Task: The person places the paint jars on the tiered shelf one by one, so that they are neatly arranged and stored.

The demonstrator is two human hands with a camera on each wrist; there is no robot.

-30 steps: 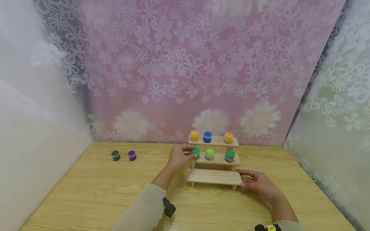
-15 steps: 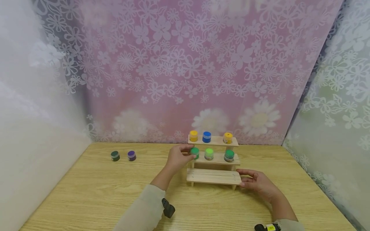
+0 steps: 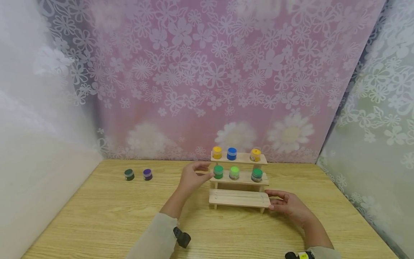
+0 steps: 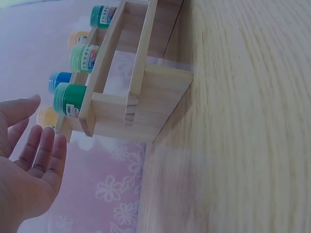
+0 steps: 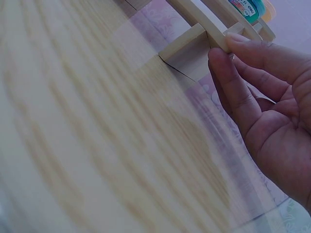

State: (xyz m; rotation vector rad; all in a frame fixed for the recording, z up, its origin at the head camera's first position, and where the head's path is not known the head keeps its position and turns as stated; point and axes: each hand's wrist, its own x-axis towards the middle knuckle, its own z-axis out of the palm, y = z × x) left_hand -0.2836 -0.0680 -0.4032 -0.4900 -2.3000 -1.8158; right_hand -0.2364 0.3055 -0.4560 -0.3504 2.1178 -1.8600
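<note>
A three-step wooden rack (image 3: 239, 199) stands on the table. On its middle step are a green paint jar (image 3: 218, 172), a light green paint jar (image 3: 234, 173) and a darker green paint jar (image 3: 257, 175). My left hand (image 3: 194, 178) is just left of the green jar; the left wrist view shows its fingers (image 4: 46, 150) apart from the jar, holding nothing. At the right end of the lowest step, my right hand (image 3: 292, 209) grips the board between thumb and fingers, as the right wrist view also shows. The lowest step carries no jars.
Along the top step stand a yellow paint jar (image 3: 217, 152), a blue paint jar (image 3: 231, 154) and another yellow paint jar (image 3: 255, 155). A dark green paint jar (image 3: 129, 175) and a purple paint jar (image 3: 147, 174) sit on the table (image 3: 97, 216) at left. Flowered curtain (image 3: 207, 90) hangs behind.
My left hand has let go of the green jar and drawn back a little to the left. The jar stays on the middle step. My right hand keeps its place.
</note>
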